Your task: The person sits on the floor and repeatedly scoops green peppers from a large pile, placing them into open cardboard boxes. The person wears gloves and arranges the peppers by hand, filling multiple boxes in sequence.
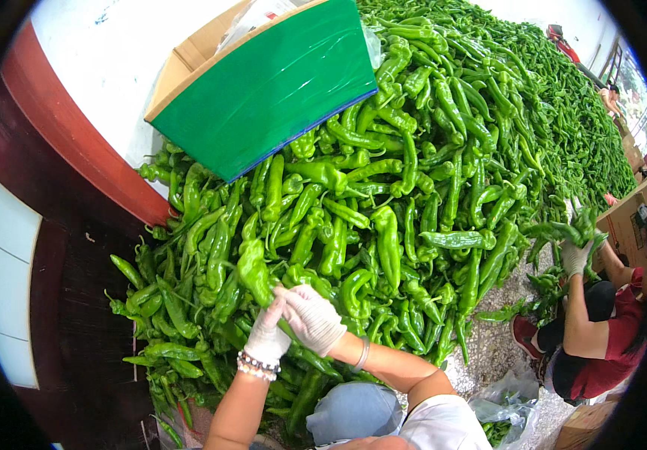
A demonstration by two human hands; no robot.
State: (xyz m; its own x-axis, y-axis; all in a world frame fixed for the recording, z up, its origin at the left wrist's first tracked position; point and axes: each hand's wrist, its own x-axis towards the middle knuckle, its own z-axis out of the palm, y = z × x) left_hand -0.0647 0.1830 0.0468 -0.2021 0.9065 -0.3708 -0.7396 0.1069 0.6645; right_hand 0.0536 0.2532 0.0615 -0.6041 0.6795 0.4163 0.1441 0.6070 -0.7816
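Note:
Both of my hands wear whitish gloves and meet at the lower end of one green pepper (255,273), above a large heap of long green peppers (388,244). My left hand (268,333), with beaded bracelets at the wrist, is closed on that end. Touching it from the right is my right hand (310,318), a bangle on its wrist; its fingertips are pinched at the same end, and whether they grip the pepper or only touch it is unclear.
A green-sided cardboard box (267,90) rests on the heap near the white wall. At the right a co-worker in a red shirt (608,343) holds peppers in gloved hands. A clear plastic bag (506,402) with peppers lies on the speckled floor. Cardboard boxes stand farther right.

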